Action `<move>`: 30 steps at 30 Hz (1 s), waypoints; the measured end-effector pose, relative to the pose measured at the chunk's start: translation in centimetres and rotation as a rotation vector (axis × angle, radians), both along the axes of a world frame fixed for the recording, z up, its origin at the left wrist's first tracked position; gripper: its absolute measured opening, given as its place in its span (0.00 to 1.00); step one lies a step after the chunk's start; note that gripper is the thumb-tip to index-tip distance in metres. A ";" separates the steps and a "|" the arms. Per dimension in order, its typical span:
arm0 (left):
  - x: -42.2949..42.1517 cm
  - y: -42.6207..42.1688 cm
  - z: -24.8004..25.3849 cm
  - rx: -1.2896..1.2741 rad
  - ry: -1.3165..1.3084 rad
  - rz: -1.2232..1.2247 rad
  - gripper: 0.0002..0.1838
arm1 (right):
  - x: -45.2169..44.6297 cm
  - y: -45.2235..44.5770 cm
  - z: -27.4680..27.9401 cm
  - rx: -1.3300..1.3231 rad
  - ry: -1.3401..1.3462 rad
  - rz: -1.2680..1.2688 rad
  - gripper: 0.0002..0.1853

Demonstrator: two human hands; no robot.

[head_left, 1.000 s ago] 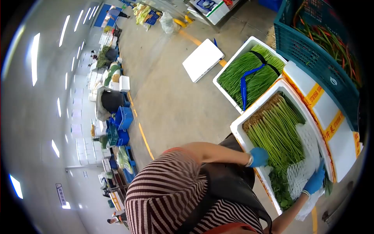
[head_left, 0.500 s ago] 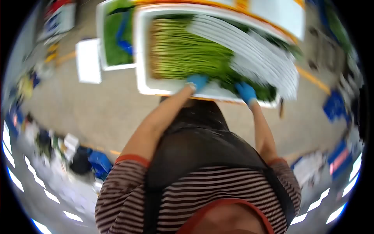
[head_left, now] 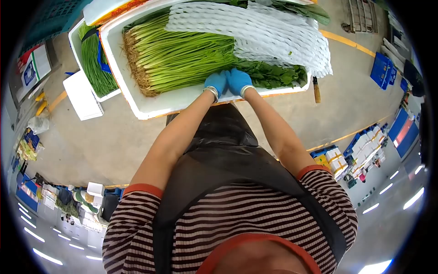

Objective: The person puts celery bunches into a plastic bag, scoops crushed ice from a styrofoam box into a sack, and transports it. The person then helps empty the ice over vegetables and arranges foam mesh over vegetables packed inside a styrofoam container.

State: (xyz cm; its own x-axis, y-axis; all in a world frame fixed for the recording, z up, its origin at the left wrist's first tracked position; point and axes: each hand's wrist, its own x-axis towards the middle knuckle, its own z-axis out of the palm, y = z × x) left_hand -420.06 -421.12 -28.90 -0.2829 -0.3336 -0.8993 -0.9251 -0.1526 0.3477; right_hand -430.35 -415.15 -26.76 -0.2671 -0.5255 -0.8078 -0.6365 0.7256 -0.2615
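My left hand (head_left: 216,83), in a blue glove, presses against the near side of a bed of celery (head_left: 182,55) with pale roots at the left and leaves at the right. Beside it, touching it, my right hand (head_left: 238,81) in a matching glove closes on the same stalks, where stems turn to leaves. Fingertips of both hands are partly hidden in the greens. The celery lies in a long white foam box (head_left: 146,107). White foam netting (head_left: 255,27) covers its far and right part.
A second foam box of thin green stems (head_left: 98,68) stands to the left, with a white foam lid (head_left: 82,96) near it. A wooden handle (head_left: 316,91) sticks out at the box's right end. A blue crate (head_left: 382,71) and a metal trolley (head_left: 360,16) are farther right.
My right hand has moved left along the box until it meets my left hand. The view has shifted and turned, and the picture is sharper.
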 end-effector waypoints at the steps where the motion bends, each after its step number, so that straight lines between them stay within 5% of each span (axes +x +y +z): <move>1: 0.3 0.0 -0.5 0.003 0.055 -0.018 0.26 | 0.7 -0.3 0.3 0.025 0.019 -0.056 0.26; 4: 0.9 -0.1 -1.9 0.089 0.153 0.061 0.28 | 1.9 -1.0 0.4 0.059 0.070 -0.167 0.26; 7: 2.3 1.0 -5.9 -0.076 0.225 -0.194 0.24 | 2.3 -0.7 -0.6 -0.019 0.032 -0.216 0.25; 10: 2.3 1.2 -5.0 -0.077 0.210 -0.026 0.17 | 3.1 -0.5 -0.4 -0.014 0.039 -0.323 0.24; 15: 3.0 5.8 -12.1 0.083 0.402 0.446 0.11 | 4.1 -0.4 -0.2 -0.157 0.006 -0.701 0.20; 19: 1.9 2.3 -2.0 0.705 0.432 1.294 0.10 | 5.0 -1.8 5.2 -0.422 -0.148 -0.882 0.16; 20: 1.9 1.0 0.6 0.798 0.424 1.391 0.10 | 6.0 0.2 2.7 -0.536 -0.140 -0.798 0.17; 23: 2.1 -3.1 8.7 0.939 0.383 1.489 0.12 | 6.9 -0.9 8.9 -0.821 0.090 -0.415 0.18; 29: 6.2 -6.4 9.2 1.145 0.593 1.344 0.16 | 1.9 -3.3 17.9 -0.735 -0.354 -0.213 0.29; 30: 6.4 -7.1 9.4 1.166 0.633 1.272 0.17 | -0.5 -4.5 19.1 -0.758 -0.201 -0.073 0.33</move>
State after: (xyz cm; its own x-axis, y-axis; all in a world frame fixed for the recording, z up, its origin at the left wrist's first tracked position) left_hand -413.63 -428.23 -19.49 -0.7363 0.0507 -0.6748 0.1413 -0.9637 -0.2265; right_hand -430.87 -419.65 -7.66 -0.2090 -0.9391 -0.2728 -0.4825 0.3417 -0.8065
